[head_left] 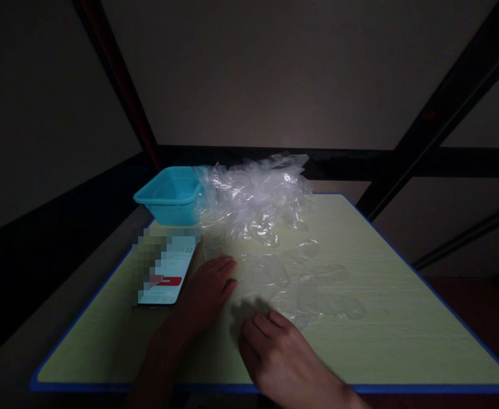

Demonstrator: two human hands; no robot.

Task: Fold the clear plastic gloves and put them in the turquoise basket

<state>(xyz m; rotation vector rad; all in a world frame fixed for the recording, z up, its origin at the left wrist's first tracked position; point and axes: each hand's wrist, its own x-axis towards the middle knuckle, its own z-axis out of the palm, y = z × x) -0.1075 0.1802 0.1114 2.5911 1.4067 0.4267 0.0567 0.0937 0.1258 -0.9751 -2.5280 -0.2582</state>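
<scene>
A thin clear plastic glove [309, 287] lies spread flat on the table, its finger shapes pointing right. At its left edge rests my left hand [209, 292], fingers stretched out and thumb apart. Nearer the front, my right hand [279, 352] is closed, its fingers curled down by the glove's lower left edge. Its fingertips are hidden, so anything pinched in them does not show. Beyond both hands sits a crumpled heap of clear plastic gloves [261, 193].
A light wood-patterned table [419, 341] with a blue edge carries everything. At the back left stands a turquoise plastic basin [175, 213], touched by the heap. A phone [175, 272] with a lit screen, partly pixelated, lies left of my left hand. A pale wall rises behind.
</scene>
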